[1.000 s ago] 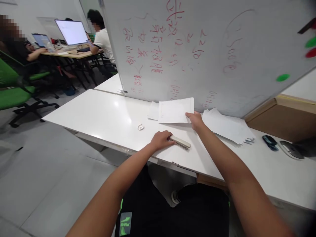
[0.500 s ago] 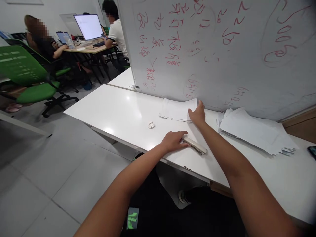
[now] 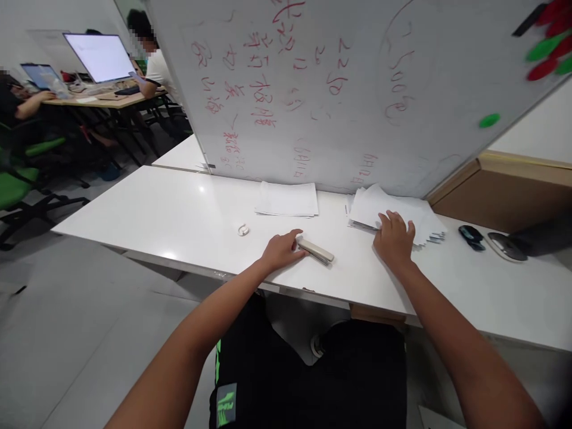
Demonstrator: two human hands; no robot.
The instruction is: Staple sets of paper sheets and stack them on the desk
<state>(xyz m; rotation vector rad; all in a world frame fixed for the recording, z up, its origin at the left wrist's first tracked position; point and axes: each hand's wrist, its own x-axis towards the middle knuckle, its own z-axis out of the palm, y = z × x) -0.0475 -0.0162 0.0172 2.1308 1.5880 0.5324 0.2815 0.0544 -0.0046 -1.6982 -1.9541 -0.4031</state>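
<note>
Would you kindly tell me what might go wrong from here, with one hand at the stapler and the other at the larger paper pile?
The right hand is at the larger paper pile, whose sheets lie loosely fanned, so a careless drag could spread them further or bring several along.

The left hand is at one end of the stapler, near the front edge of the white table; a knock might push it toward that edge.

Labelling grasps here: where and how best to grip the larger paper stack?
Probably pinch the near edge, coming from the front: the larger paper stack lies flat and low, and the whiteboard stands close behind its far side. The right hand is at that near edge.
</note>
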